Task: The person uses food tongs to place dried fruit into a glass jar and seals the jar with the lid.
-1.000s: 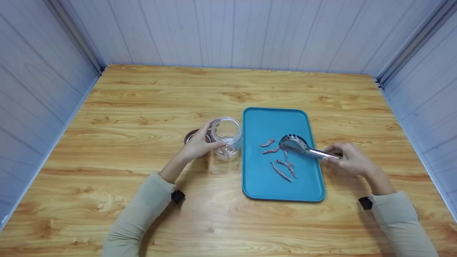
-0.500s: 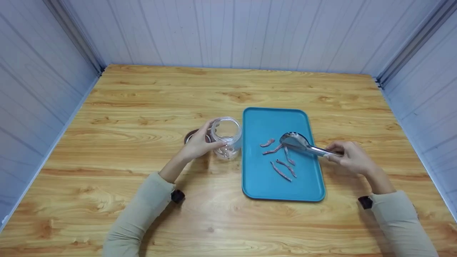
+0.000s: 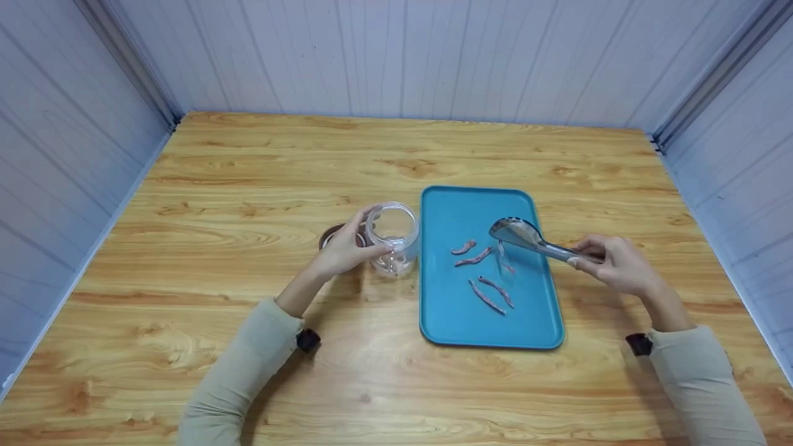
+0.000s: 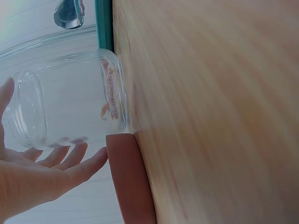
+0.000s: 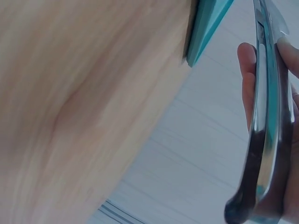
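Note:
My left hand (image 3: 347, 251) holds a clear jar (image 3: 396, 254) upright on the table, thumb in front and fingers behind. In the left wrist view, a few pinkish strips (image 4: 110, 88) lie at the jar's bottom. My right hand (image 3: 616, 266) grips a pair of metal tongs (image 3: 526, 237) by the handle, thumb on one side and fingers on the other. From the tongs' head hangs a thin, blurred meat-like strip (image 3: 502, 255), above the blue tray (image 3: 477, 207). Several similar strips (image 3: 487, 298) lie on that tray.
A brown lid (image 4: 131, 179) lies on the wooden table (image 3: 279, 167), beside the jar and partly behind my left hand. The tray's left edge is close to the jar. Pale panel walls (image 3: 372, 56) enclose the table at the back and sides.
My right hand has raised the tongs off the tray and shifted slightly, with one strip lifted in them. The left hand and jar have stayed put.

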{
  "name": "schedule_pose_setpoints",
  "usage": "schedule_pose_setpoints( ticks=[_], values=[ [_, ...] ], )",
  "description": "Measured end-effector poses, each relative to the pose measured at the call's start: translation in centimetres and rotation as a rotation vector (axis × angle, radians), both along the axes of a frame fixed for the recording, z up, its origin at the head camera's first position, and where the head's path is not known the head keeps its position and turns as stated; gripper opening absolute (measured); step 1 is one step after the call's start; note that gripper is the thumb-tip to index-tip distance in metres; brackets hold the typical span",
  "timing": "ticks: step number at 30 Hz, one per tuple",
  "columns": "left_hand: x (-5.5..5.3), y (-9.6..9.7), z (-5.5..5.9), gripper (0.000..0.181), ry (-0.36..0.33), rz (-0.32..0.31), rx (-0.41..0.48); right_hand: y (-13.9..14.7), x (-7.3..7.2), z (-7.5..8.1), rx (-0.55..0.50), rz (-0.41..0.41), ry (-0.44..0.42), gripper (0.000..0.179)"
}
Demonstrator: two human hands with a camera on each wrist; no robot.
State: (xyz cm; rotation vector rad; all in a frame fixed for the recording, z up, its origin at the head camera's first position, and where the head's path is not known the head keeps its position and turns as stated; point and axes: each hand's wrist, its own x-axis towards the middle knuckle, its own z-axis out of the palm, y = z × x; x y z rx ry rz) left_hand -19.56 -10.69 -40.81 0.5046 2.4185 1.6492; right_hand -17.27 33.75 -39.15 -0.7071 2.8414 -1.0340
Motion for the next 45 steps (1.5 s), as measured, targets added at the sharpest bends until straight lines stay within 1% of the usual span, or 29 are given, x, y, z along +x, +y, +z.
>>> schedule_pose_setpoints(
  ticks=[3,10,23,28,32,37,45],
  values=[
    [0.0,0.0,0.0,0.075,-0.001,-0.001,0.008,-0.2,-0.2,0.5,-0.002,0.010,0.029,0.009],
    [1.7,0.5,3.0,0.072,-0.022,-0.010,0.010,-1.1,-0.7,1.7,-0.001,0.019,0.074,0.010],
    [1.7,0.5,3.1,0.071,-0.006,-0.015,0.010,-3.6,-1.8,3.7,0.015,0.053,0.137,0.014],
    [1.7,0.5,3.1,0.071,-0.009,-0.010,0.017,-4.8,-2.2,4.4,0.021,0.054,0.164,0.016],
    [1.7,0.5,3.0,0.070,-0.016,-0.011,0.023,-5.8,-2.4,4.9,0.019,0.071,0.194,0.016],
    [1.7,0.4,3.1,0.071,-0.021,-0.014,0.015,-6.9,-2.8,5.3,-0.002,0.109,0.221,0.014],
    [1.8,0.4,3.3,0.072,-0.033,-0.016,-0.012,-9.0,-3.3,5.7,-0.037,0.131,0.224,0.015]
  ],
)
